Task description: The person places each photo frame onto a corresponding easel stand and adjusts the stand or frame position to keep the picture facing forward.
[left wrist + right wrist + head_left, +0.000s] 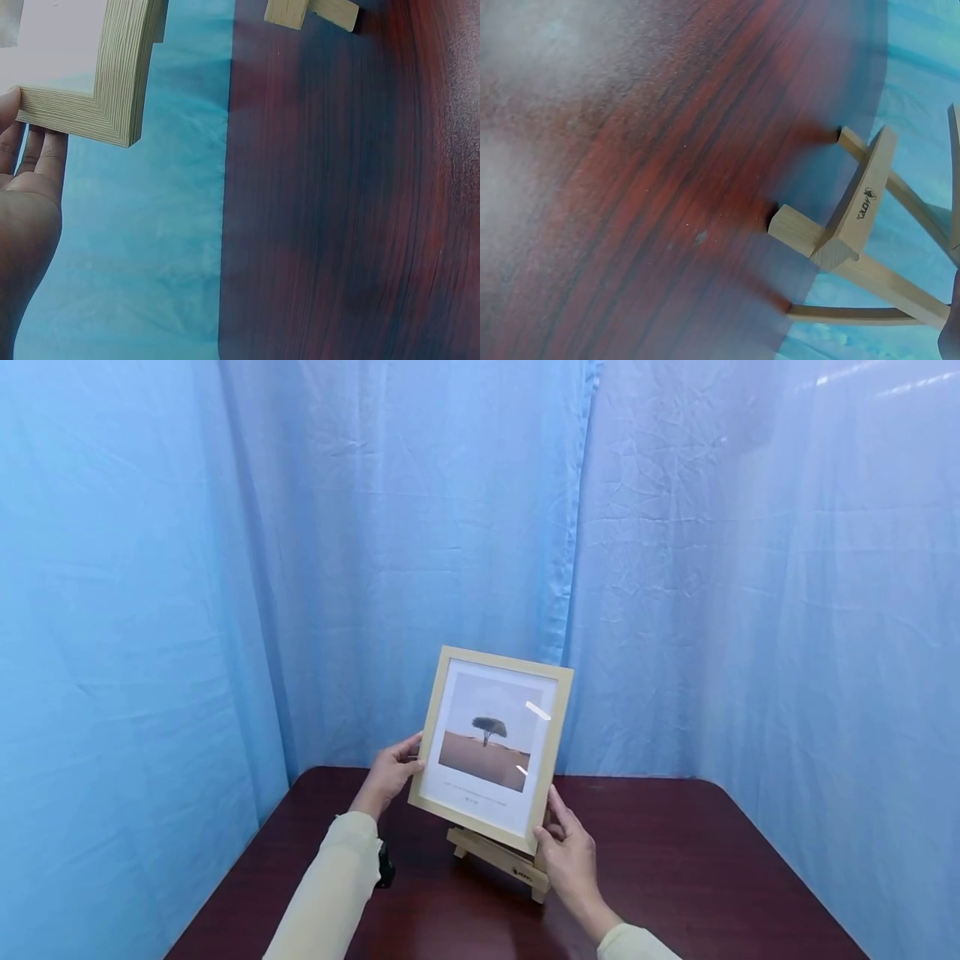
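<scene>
A picture frame (492, 822) with a pale wood border, showing a lone tree on brown ground, is held between both hands and tilts clockwise in the head view. My left hand (390, 777) pinches its left edge, thumb on the front and fingers behind, as the left wrist view of the frame (120, 105) also shows. Lower on the right edge, my right hand (572, 860) grips it with the thumb in front. Beneath the frame stands a small wooden tabletop easel (495, 857). In the right wrist view a gap shows between the easel's ledge (862, 202) and the frame.
The easel's feet rest on a dark red-brown wooden table (660, 860) with rounded far corners. Light blue curtains (420, 527) hang behind the table and along both sides. A black device (385, 867) sits at the left wrist.
</scene>
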`<state>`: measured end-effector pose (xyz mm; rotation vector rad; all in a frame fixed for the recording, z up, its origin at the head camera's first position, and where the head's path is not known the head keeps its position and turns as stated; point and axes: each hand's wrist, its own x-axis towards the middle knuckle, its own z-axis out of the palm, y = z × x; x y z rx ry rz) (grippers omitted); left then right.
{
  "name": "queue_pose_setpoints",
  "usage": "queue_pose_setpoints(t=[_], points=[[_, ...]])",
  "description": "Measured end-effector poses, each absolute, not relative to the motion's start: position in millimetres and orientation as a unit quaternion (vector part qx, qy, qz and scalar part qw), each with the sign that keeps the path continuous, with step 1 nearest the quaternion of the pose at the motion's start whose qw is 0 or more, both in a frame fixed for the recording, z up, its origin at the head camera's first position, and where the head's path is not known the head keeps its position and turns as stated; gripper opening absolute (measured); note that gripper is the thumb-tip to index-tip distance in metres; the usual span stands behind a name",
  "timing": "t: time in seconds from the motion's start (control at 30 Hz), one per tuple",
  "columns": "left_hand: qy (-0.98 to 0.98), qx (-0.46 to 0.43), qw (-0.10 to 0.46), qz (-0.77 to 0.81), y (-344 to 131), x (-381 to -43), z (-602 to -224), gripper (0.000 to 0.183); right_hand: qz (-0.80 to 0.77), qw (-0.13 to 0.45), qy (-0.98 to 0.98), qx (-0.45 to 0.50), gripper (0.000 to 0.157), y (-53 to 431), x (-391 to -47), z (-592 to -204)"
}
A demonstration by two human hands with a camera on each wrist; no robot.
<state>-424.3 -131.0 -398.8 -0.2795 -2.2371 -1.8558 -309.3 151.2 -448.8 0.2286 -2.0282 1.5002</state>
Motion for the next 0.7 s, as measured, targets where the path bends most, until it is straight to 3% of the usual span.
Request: queue_pose_setpoints(t=[0.7], points=[[-0.755,-0.098,0.102,-0.641,-105.9,-426.4,-411.6,0.051,0.540,0.318,-0.776,0.072,0.069,172.6,-302.9,-458.9]])
